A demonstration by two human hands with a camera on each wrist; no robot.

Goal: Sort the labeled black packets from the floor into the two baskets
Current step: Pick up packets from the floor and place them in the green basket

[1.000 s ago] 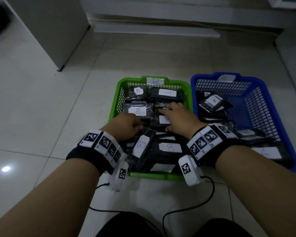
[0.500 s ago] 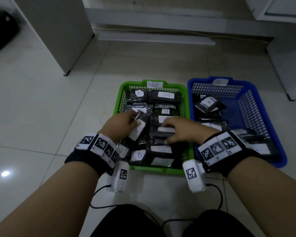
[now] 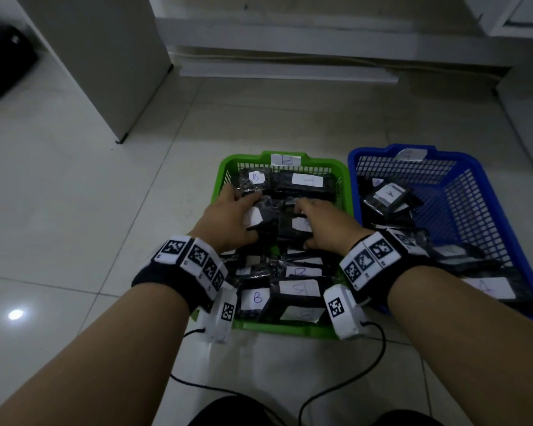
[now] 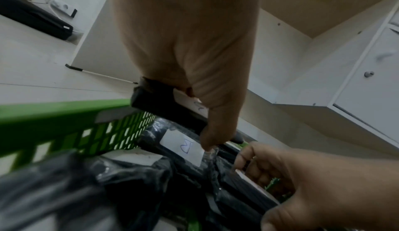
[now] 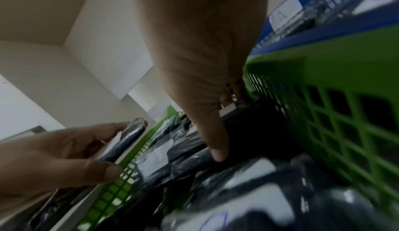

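On a white tiled floor with white cupboards at the far side, a green basket marked B sits just left of a blue basket, and both hold black packets with white labels. The left hand is in the middle of the green basket with its fingers and thumb curled around a black packet that has a white label. The right hand is just beside it in the same basket, with its fingers curled around another labeled packet on the pile.
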